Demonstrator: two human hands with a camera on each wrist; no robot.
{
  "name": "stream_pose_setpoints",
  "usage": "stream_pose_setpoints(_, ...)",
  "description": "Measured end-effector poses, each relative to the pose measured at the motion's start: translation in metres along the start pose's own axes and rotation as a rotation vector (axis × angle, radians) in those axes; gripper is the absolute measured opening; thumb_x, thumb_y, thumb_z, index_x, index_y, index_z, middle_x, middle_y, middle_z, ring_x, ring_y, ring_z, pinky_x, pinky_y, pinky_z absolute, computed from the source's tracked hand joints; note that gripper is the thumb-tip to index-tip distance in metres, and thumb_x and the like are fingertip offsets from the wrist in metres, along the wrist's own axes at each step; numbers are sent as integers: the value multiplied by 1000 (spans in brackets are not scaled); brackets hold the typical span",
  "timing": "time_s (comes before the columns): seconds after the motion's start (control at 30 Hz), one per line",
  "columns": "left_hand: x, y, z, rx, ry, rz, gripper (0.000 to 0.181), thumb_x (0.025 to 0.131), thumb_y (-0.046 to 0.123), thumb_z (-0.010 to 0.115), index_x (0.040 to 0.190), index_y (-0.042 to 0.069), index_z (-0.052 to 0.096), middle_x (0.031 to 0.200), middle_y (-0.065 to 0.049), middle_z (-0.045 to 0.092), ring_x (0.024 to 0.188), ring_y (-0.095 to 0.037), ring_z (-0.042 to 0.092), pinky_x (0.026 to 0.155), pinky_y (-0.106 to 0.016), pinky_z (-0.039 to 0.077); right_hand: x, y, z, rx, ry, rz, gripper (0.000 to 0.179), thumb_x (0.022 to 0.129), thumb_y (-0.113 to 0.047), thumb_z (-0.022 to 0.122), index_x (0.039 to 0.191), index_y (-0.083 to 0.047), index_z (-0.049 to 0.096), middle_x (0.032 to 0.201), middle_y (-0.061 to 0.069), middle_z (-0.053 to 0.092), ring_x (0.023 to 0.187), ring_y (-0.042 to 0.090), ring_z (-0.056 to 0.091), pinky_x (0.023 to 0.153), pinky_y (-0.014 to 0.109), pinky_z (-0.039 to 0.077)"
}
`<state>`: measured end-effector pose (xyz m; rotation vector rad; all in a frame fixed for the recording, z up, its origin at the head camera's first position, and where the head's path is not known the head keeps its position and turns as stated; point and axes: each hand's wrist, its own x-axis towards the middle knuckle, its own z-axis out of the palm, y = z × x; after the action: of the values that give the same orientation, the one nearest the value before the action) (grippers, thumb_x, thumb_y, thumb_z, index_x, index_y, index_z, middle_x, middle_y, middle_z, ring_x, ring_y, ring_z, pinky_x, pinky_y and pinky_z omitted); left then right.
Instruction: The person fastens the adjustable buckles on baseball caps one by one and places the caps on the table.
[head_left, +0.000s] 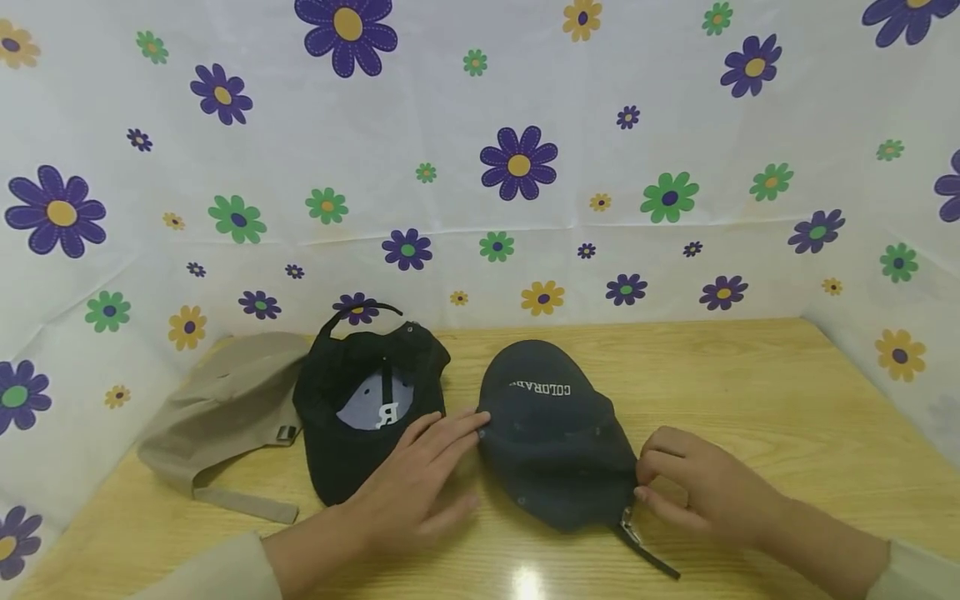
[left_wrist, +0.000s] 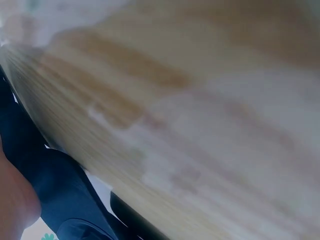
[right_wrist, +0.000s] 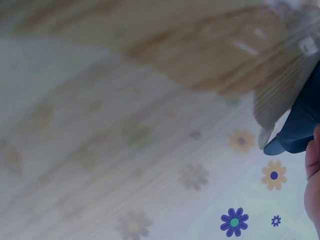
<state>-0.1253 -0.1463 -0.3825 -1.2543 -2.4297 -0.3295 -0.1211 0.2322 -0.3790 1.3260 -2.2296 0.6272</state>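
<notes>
A navy baseball cap lies on the wooden table between my hands, its brim toward the back wall and white lettering upside down on it. My left hand has its fingers stretched out, the fingertips at the cap's left edge where brim meets crown. At the right edge, my right hand pinches the crown between thumb and curled fingers. The cap's strap with a metal buckle trails toward the front right. In the right wrist view, the navy cap and curled fingers show at the edge.
Left of the navy cap lies a black cap with its inside showing and its strap sticking up; my left hand overlaps it. A beige cap lies beyond it at the left. A white flower-print cloth rises behind the table.
</notes>
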Motion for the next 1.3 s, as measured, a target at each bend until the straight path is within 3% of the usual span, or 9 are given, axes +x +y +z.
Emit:
stream_pose_setpoints(0.17,-4,1,0,1,56,-12,51,88,35,67,131,9,59,154,-7,41,144,-27,34,111,-51,25,0,-3,5,78,-27,-91,19,83,-22,79,89,-24,61,91,-14,53,79,-1,50,73,10,43)
stream_pose_setpoints(0.33,-1,3,0,-81,196,-23,25,83,27,70,105,15,67,130,-8,51,125,-26,43,103,-49,30,2,-9,5,4,-77,-99,22,83,-38,79,89,-24,64,85,-17,56,73,-6,49,68,10,44)
stream_pose_setpoints(0.5,1,7,1,-143,324,36,10,84,21,69,91,17,63,107,0,53,106,-20,48,96,-44,34,2,-12,8,-43,-137,-139,22,83,-39,78,82,-25,61,73,-20,46,64,-11,35,58,5,31)
stream_pose_setpoints(0.7,4,15,4,-193,314,166,6,86,20,68,91,17,66,104,2,58,100,-16,50,94,-38,38,0,-12,10,-28,-182,-146,12,87,-20,72,83,-24,62,70,-20,43,61,-12,30,56,3,26)
stream_pose_setpoints(0.83,11,25,3,-175,333,316,9,84,18,69,92,15,68,100,2,63,96,-16,56,91,-34,42,3,-12,12,6,-153,-145,8,93,-16,64,88,-21,61,75,-17,48,63,-10,36,57,3,32)
stream_pose_setpoints(0.93,21,40,4,-95,318,456,11,85,17,68,95,14,70,98,2,67,93,-15,60,87,-30,45,7,-16,12,4,-119,-125,8,98,-20,60,90,-20,60,77,-15,50,64,-8,40,59,4,35)
stream_pose_setpoints(1.03,31,59,8,9,277,538,13,92,18,62,99,16,72,99,5,68,94,-13,60,84,-28,44,12,-21,13,-23,-93,-94,9,100,-25,58,92,-20,61,81,-15,54,66,-6,44,61,6,38)
stream_pose_setpoints(1.13,39,76,14,114,235,525,17,97,21,55,103,19,71,102,8,67,96,-11,58,84,-28,39,15,-26,14,-23,-65,-78,10,99,-26,60,96,-17,64,86,-13,61,70,-5,52,65,7,43)
stream_pose_setpoints(1.3,46,89,25,205,151,390,21,94,29,56,107,21,71,110,9,67,105,-12,53,88,-35,32,19,-31,16,-21,-1,-96,19,102,-26,55,101,-10,66,91,-7,65,77,1,61,72,10,49)
